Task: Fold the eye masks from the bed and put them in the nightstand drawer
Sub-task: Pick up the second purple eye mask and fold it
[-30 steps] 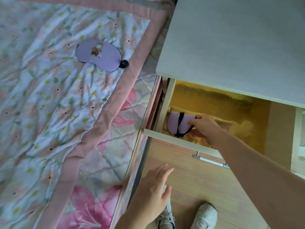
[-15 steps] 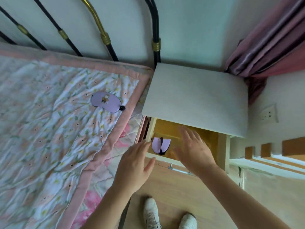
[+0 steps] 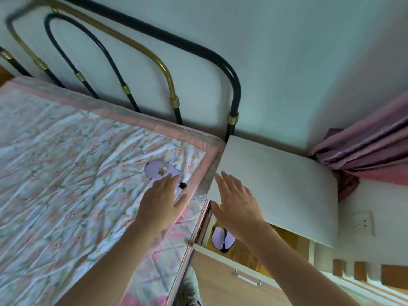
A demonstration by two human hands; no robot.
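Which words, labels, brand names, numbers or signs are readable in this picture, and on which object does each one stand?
No text can be read anywhere in this view.
The eye mask on the bed bears a small printed motif, too small and blurred to show any letters.
The folded eye mask in the drawer shows only a black strap.
The wall socket shows no readable marking.

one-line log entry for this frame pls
left hand: open, reaching toward eye mask on bed | right hand: open, empty | folded eye mask: in open drawer | step: second mask not yet picked up
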